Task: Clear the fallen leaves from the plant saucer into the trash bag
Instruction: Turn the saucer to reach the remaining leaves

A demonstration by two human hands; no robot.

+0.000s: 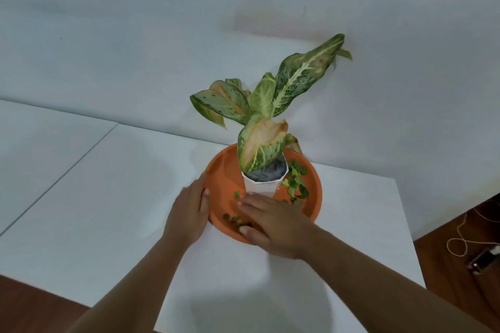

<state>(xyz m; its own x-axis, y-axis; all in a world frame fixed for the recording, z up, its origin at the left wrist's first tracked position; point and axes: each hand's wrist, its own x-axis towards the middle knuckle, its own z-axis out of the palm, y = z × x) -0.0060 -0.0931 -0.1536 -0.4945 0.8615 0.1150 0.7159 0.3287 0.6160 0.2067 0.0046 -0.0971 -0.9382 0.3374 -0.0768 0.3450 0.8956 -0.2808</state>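
Observation:
An orange plant saucer sits on a white table and holds a white pot with a variegated green plant. Small green fallen leaves lie in the saucer to the right of the pot, and a few more leaf bits lie at its near side. My left hand grips the saucer's left rim, thumb over the edge. My right hand lies flat inside the saucer in front of the pot, fingers spread over the near leaf bits. No trash bag is in view.
The white table has a seam on its left and ends at the right over a brown floor, where a thin white cord and a small dark device lie. A white wall stands behind the plant.

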